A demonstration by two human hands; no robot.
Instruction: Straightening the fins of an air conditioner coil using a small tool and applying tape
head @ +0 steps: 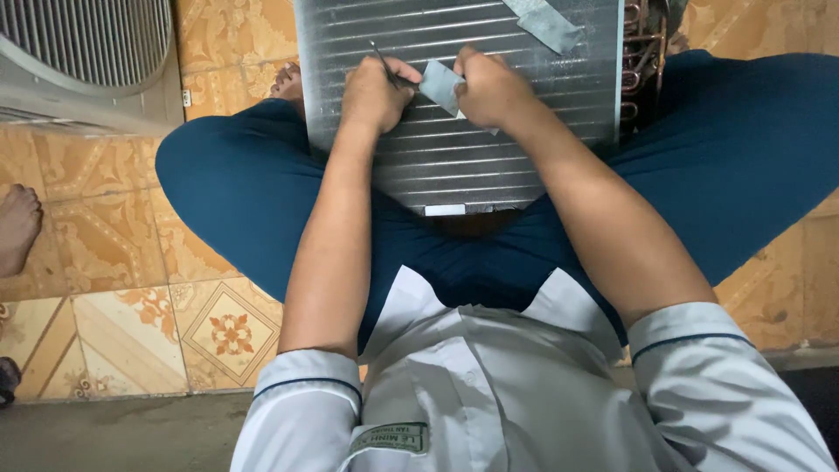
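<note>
the person is sitting cross-legged with a finned coil across the lap, left hand closing its grip on a thin tool, right hand pinching grey tape halfway onto the fins; another tape strip is already sticking higher up

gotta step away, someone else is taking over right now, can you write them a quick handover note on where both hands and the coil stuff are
Left hand: closed on a thin metal tool, tip on the fins.
Right hand: pinching a small grey pad against the coil.
Finned coil panel: propped across the lap between the crossed legs, copper tube bends at its right edge. A strip of grey tape lies near the top, a small white tag at the bottom edge.
Done: cannot tell how much of the fins has been worked.
Left: the fins below the hands show no tool on them.
Nearby: a fan housing on the tiled floor, another person's foot at the left.
</note>
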